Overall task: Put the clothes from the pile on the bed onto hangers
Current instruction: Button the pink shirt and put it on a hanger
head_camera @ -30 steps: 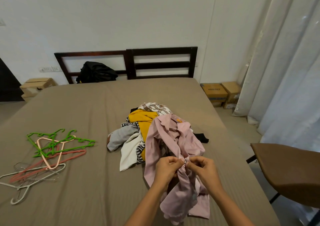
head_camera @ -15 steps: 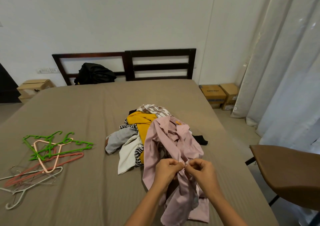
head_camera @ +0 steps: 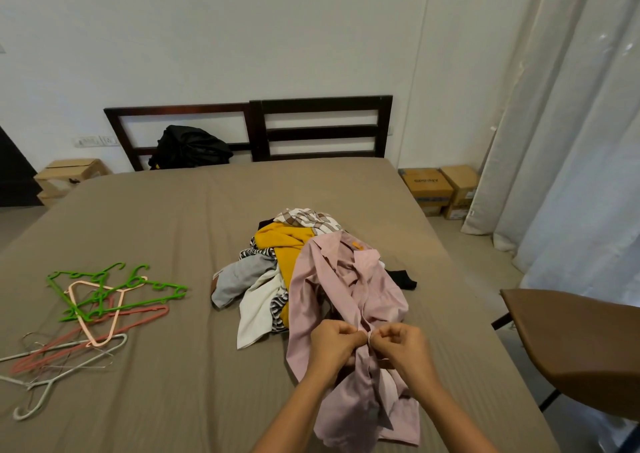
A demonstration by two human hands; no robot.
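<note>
Shirt (head_camera: pixel 346 289), pink, lies on the bed (head_camera: pixel 156 217) with its far end draped over the pile (head_camera: pixel 287 248) and its near end trailing toward me, close to the bed's near edge. Long axis: away from me and toward me, roughly in line with my forearms. Collar: at the far end, on the pile.

My left hand (head_camera: pixel 332 348) and right hand (head_camera: pixel 405 348) meet at mid-length of the shirt, knuckles almost touching. The fingers (head_camera: pixel 348 331) of both hands are curled tight and pinch the front edge of the cloth between them. Whether they hold a button or a hole is too small to tell. Judgement: I am working the front closure, a step that comes before a hanger goes in.

Hangers (head_camera: pixel 104 300) lie in a loose heap on the bed, well apart from the shirt, to my left. The left hand is nearer to them; the right hand is better placed to hold the shirt. The collar lies beyond my fingers, so the hanger must enter from the far end, or the shirt must be lifted.

Surface: a brown sheet, flat, lightly creased. Room: a dark headboard (head_camera: pixel 322 126) against a white wall, a black bag (head_camera: pixel 190 146) at its foot, boxes (head_camera: pixel 440 189) on the floor to the right, curtains (head_camera: pixel 571 140) beyond them, a brown chair (head_camera: pixel 581 341) near the bed's right edge.
</note>
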